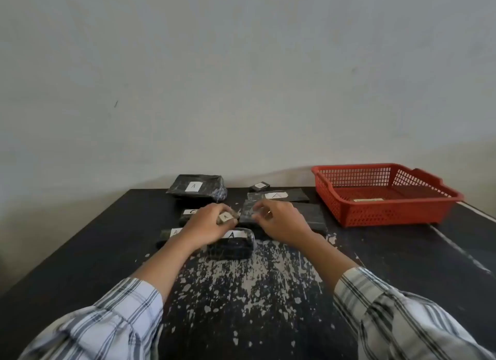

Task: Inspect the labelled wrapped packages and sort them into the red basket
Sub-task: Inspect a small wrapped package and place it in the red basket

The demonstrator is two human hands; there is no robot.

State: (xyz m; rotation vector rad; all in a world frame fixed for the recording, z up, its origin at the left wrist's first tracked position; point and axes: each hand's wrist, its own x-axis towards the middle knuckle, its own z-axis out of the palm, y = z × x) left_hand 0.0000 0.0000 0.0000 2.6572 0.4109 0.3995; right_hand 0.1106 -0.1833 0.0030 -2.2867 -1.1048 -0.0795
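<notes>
Several black wrapped packages with white letter labels lie on the dark table (107,252). My left hand (206,221) grips a small package labelled A (226,217). My right hand (279,221) has its fingers curled on the edge of a flat grey-black package (248,213). Below the hands lies a thick package labelled A (236,245). Another A package (197,189) sits at the back, and a flat A package (279,195) lies behind my right hand. The red basket (386,196) stands at the right with one labelled item inside.
A package labelled C (191,212) and one labelled A (171,233) lie partly under my left arm. A tiny package (259,185) sits near the back edge. The wall runs close behind the table. The near tabletop has worn, flaked paint.
</notes>
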